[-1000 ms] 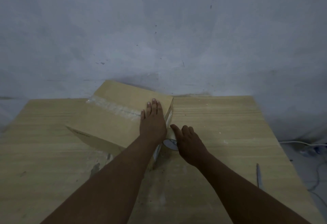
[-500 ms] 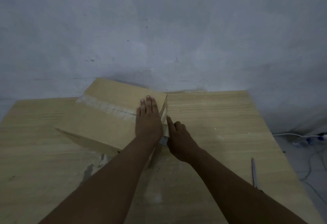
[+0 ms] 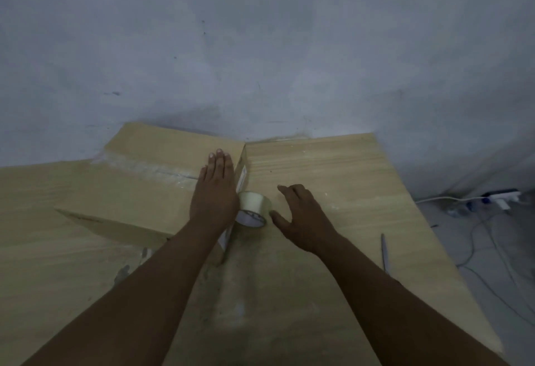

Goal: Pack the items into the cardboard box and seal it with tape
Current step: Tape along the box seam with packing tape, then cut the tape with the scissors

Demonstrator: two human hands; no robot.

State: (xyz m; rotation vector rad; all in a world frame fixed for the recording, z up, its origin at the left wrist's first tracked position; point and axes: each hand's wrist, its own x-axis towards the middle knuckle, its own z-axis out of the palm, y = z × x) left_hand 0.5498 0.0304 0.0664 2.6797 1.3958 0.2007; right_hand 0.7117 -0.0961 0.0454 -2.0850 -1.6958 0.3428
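A closed cardboard box [image 3: 139, 192] lies on the wooden table [image 3: 333, 180] at the back left, with a strip of clear tape [image 3: 144, 167] running across its top seam. My left hand [image 3: 215, 192] presses flat on the box's right end, fingers straight. A roll of clear tape [image 3: 253, 209] hangs or leans against the box's right side, just right of that hand. My right hand [image 3: 301, 218] hovers right of the roll with fingers spread and loosely bent, holding nothing.
A thin knife or pen-like tool [image 3: 383, 252] lies near the table's right edge. A grey wall stands close behind the table. Cables and a power strip [image 3: 500, 196] lie on the floor to the right.
My right hand has let go of the tape roll and pulled back to the right, leaving the roll against the box's side. My left hand stays pressed on the box.
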